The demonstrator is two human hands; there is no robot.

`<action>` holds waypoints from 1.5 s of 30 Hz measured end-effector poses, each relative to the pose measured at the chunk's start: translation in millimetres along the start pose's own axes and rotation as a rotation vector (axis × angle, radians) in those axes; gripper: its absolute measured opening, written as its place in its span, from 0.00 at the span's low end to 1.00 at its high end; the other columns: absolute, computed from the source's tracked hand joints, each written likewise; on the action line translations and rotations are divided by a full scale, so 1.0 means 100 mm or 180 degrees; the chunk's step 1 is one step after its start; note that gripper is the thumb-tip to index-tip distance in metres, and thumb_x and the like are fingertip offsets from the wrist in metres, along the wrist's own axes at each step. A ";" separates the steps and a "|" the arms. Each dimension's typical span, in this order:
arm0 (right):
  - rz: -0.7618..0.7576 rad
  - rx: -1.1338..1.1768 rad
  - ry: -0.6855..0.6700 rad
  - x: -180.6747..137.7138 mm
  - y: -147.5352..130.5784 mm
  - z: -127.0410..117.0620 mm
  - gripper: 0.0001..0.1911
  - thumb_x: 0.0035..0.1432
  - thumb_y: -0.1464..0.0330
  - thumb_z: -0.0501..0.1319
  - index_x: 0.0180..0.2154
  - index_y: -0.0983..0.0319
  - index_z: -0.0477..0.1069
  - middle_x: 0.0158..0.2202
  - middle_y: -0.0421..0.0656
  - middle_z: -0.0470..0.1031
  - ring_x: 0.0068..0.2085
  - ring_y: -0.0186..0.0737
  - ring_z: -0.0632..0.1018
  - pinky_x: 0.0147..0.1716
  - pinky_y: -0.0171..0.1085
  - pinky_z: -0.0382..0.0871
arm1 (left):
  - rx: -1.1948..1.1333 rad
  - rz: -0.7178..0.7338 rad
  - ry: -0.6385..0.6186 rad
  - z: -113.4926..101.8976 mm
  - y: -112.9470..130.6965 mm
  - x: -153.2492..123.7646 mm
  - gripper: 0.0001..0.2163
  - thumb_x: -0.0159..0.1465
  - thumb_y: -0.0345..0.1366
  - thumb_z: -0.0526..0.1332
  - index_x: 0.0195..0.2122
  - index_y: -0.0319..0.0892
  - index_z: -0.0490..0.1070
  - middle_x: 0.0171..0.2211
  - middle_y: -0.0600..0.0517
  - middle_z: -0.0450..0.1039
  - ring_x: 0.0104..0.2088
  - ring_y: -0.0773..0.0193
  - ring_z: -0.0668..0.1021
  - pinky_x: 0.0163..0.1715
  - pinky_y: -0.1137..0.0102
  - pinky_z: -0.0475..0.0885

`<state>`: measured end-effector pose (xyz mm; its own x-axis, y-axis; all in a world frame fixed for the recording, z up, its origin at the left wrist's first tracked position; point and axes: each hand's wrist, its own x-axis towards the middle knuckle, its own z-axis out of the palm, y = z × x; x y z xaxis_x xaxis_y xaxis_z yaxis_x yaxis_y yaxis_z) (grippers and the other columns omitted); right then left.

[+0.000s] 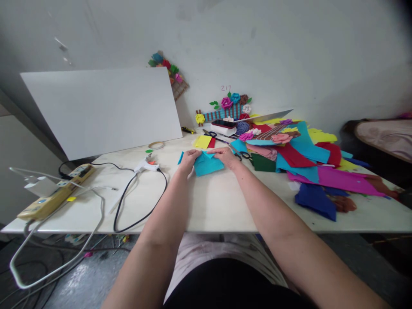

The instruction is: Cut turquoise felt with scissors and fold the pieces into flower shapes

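Both hands hold a piece of turquoise crepe paper (209,166) just above the table, along its far edge. My left hand (190,158) pinches its left corner, fingers closed. At the right side of the same edge, my right hand (225,155) grips it between thumb and fingers. The far edge looks partly folded over. A small turquoise strip (180,158) shows just left of my left hand. Yellow paper squares (202,141) lie beyond the hands, and black-handled scissors (245,155) rest right of my right hand.
A white glue gun (147,166) with a looping black cord lies left. Behind it stand a power strip (58,193) and a large white board (106,111). Coloured crepe sheets (337,178) are heaped on the right. Paper flowers (227,103) decorate a striped piece against the wall.
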<state>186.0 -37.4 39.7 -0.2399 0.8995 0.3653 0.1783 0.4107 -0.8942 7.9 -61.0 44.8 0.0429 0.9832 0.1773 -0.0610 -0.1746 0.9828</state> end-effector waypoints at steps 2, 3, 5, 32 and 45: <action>-0.0037 -0.0048 -0.0013 0.00 0.01 0.00 0.16 0.42 0.74 0.57 0.33 0.59 0.79 0.33 0.40 0.80 0.34 0.38 0.76 0.37 0.35 0.69 | -0.0030 -0.0051 -0.0023 0.00 0.01 -0.01 0.12 0.45 0.41 0.65 0.21 0.38 0.67 0.14 0.59 0.55 0.17 0.74 0.58 0.18 0.74 0.50; -0.0047 -0.0064 -0.0025 0.00 0.00 0.00 0.16 0.42 0.75 0.57 0.33 0.59 0.79 0.33 0.40 0.80 0.35 0.38 0.77 0.38 0.35 0.69 | -0.0044 -0.0074 -0.0031 0.01 0.01 -0.01 0.12 0.45 0.41 0.65 0.21 0.38 0.67 0.14 0.59 0.55 0.17 0.74 0.58 0.18 0.74 0.50; -0.0065 -0.0078 -0.0049 -0.01 -0.02 0.01 0.16 0.42 0.75 0.57 0.31 0.59 0.79 0.33 0.40 0.80 0.37 0.39 0.77 0.39 0.36 0.69 | -0.0070 -0.0106 -0.0030 0.01 0.00 0.00 0.12 0.45 0.41 0.65 0.21 0.37 0.67 0.14 0.58 0.56 0.17 0.74 0.58 0.18 0.74 0.50; -0.0235 -0.0417 -0.0138 -0.01 -0.05 0.04 0.17 0.42 0.78 0.55 0.30 0.60 0.80 0.33 0.41 0.80 0.39 0.43 0.78 0.40 0.37 0.70 | 0.0111 -0.0069 -0.0240 0.01 -0.02 0.00 0.19 0.47 0.51 0.65 0.20 0.39 0.63 0.14 0.59 0.52 0.16 0.75 0.56 0.17 0.74 0.48; -0.0041 -0.0017 -0.0198 -0.03 -0.13 -0.03 0.19 0.52 0.60 0.53 0.36 0.66 0.77 0.31 0.46 0.77 0.37 0.42 0.75 0.35 0.37 0.66 | 0.0578 0.0216 0.0021 -0.01 -0.07 0.06 0.20 0.48 0.53 0.63 0.21 0.38 0.65 0.16 0.59 0.53 0.18 0.74 0.56 0.19 0.74 0.48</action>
<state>187.4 -44.8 51.4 -0.3012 0.8831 0.3598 0.1800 0.4231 -0.8880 7.2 -54.1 38.9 0.0382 0.9691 0.2439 0.1174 -0.2467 0.9620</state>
